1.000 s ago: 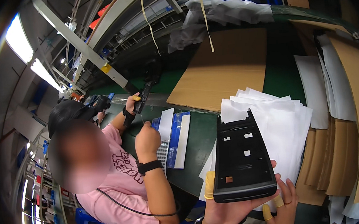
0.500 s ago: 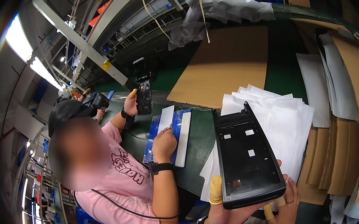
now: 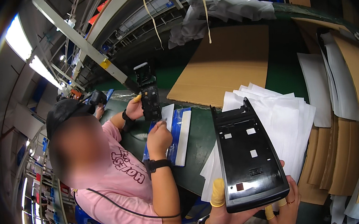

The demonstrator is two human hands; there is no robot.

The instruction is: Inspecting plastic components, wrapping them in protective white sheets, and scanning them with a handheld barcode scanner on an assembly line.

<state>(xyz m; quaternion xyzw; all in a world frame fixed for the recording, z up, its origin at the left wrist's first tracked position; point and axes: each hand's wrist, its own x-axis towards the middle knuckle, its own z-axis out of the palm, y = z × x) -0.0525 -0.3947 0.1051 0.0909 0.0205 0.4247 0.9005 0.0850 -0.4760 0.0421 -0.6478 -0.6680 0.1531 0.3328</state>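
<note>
My left hand (image 3: 229,216) supports a black plastic housing (image 3: 251,157) from below. Its thumb, in a yellow finger cot, presses on the housing's left edge. The housing is a long shallow shell with several square cut-outs and two prongs at its far end, tilted so its inner face shows. At the lower right corner is my right hand (image 3: 287,209), also with yellow finger cots and a ring. Its fingers are apart and extend up beside the corner; some are partly hidden by the housing. White sheets (image 3: 291,119) lie behind the housing.
On my left, a co-worker in a pink shirt (image 3: 122,189) holds a black device part (image 3: 149,97) over a blue-and-white pad (image 3: 182,139). A cardboard sheet (image 3: 226,65) lies on the green bench (image 3: 193,174). Stacked cardboard (image 3: 337,158) stands at right; cords (image 3: 206,20) hang above.
The housing has turned and shifted slightly right and down in my left hand. The co-worker's device part has come down nearer their other hand, which has risen towards it.
</note>
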